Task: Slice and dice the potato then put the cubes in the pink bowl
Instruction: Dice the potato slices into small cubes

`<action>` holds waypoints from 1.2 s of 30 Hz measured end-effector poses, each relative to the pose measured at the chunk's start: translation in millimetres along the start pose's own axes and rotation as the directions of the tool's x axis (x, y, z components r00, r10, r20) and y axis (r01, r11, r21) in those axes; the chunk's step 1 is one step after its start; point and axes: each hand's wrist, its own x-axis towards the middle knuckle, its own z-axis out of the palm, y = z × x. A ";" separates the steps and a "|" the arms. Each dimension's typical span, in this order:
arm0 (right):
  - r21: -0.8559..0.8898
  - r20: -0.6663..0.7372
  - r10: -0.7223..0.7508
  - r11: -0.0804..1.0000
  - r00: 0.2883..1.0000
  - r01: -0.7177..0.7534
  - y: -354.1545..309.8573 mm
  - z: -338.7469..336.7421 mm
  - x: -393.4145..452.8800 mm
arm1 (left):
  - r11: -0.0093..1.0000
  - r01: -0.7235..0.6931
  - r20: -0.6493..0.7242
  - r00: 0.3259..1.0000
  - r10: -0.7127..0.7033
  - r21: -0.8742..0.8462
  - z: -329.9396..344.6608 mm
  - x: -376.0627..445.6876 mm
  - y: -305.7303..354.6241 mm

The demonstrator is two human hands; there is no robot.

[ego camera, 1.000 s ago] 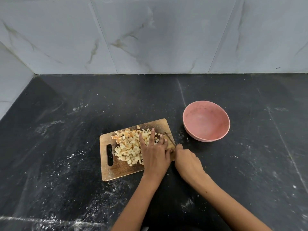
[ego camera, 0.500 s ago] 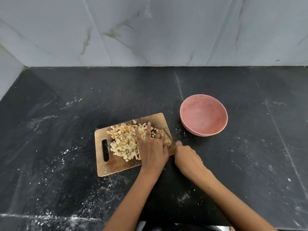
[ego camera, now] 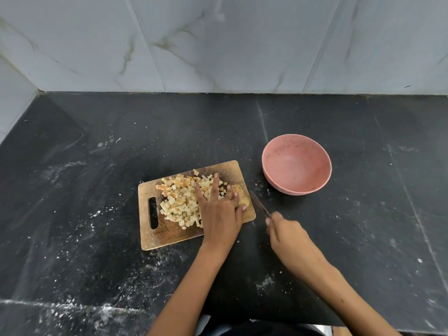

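Wooden cutting board [ego camera: 169, 235] is lying on the black counter [ego camera: 97, 263], a heap of potato cubes [ego camera: 180, 200] sitting on its middle. Left hand [ego camera: 219, 209] is resting flat, fingers straight and spread, over the heap and pressing an uncut potato piece [ego camera: 242, 198] at the board's right end. Right hand [ego camera: 284, 230] is gripping a knife [ego camera: 259, 206], blade just off the board's right edge. Pink bowl [ego camera: 297, 164] is standing nearby to the right, holding no cubes.
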 end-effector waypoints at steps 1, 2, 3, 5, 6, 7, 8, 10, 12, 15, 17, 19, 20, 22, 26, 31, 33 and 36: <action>0.016 -0.017 -0.014 1.000 1.000 0.015 -3.5 -1.7 4.3 | 1.000 0.000 -0.019 1.000 0.000 -0.021 0.3 -0.7 -0.6; 0.015 -0.018 -0.019 1.000 1.000 0.019 -8.1 -2.3 9.9 | 0.999 -0.003 -0.034 0.999 0.002 -0.036 0.1 -1.6 -1.1; -0.001 -0.013 -0.016 1.000 1.000 0.016 -12.4 -1.3 16.7 | 0.999 -0.006 -0.043 0.999 0.004 -0.041 0.0 -2.1 -1.7; -0.042 0.004 -0.007 0.999 1.000 0.007 -19.3 2.5 28.9 | 0.999 -0.003 -0.048 0.999 0.001 -0.040 -0.2 -2.9 -2.6; -0.059 0.013 0.002 0.998 1.000 -0.001 -22.3 4.8 33.5 | 0.999 0.005 -0.050 0.999 -0.007 -0.041 -0.1 -2.7 -3.4; -0.076 0.019 0.010 0.997 1.000 -0.008 -23.8 7.1 36.9 | 0.999 0.014 -0.050 0.999 -0.016 -0.045 -0.1 -2.4 -3.4; -0.092 0.023 0.016 0.996 1.000 -0.014 -24.6 9.0 39.5 | 0.999 0.021 -0.051 0.998 -0.024 -0.049 0.0 -2.1 -3.4; -0.131 0.028 0.026 0.991 0.999 -0.023 -25.6 11.9 41.9 | 0.997 0.031 -0.061 0.998 -0.036 -0.075 1.2 -2.1 -3.3; -0.177 0.021 0.041 0.983 0.999 -0.036 -29.6 14.7 43.3 | 0.994 0.043 -0.069 0.996 -0.051 -0.102 2.3 -2.0 -4.2; -0.203 -0.018 0.042 0.978 0.999 -0.045 -37.1 20.0 47.8 | 0.994 0.044 -0.077 0.996 -0.052 -0.101 3.3 -1.2 -5.9; -0.207 -0.032 0.039 0.977 0.999 -0.045 -38.4 21.8 50.5 | 0.994 0.046 -0.074 0.996 -0.053 -0.095 3.4 -0.7 -6.2; -0.223 0.000 0.060 0.973 0.998 -0.059 -35.4 21.9 48.4 | 0.994 0.044 -0.073 0.996 -0.051 -0.095 3.9 -0.6 -6.5; -0.232 0.024 0.077 0.970 0.997 -0.070 -32.6 22.0 45.6 | 0.995 0.042 -0.075 0.996 -0.049 -0.095 4.0 -0.5 -6.3; -0.242 0.072 0.107 0.966 0.992 -0.086 -25.0 22.9 36.1 | 0.994 0.041 -0.074 0.996 -0.049 -0.099 4.5 0.1 -6.0; -0.247 0.130 0.132 0.964 0.983 -0.096 -9.3 25.4 18.9 | 0.994 0.041 -0.077 0.996 -0.049 -0.099 5.3 -0.3 -7.0; -0.218 0.125 0.100 0.973 0.987 -0.071 4.3 30.8 1.7 | 0.995 0.043 -0.073 0.996 -0.049 -0.086 5.1 -1.1 -5.3; -0.189 0.114 0.080 0.980 0.990 -0.057 6.8 27.2 -4.2 | 0.996 0.041 -0.060 0.997 -0.045 -0.075 5.6 -2.3 -4.0; -0.139 0.099 0.064 0.989 0.993 -0.050 5.0 23.2 -2.7 | 0.998 0.038 -0.044 0.998 -0.040 -0.056 6.0 -2.9 -2.5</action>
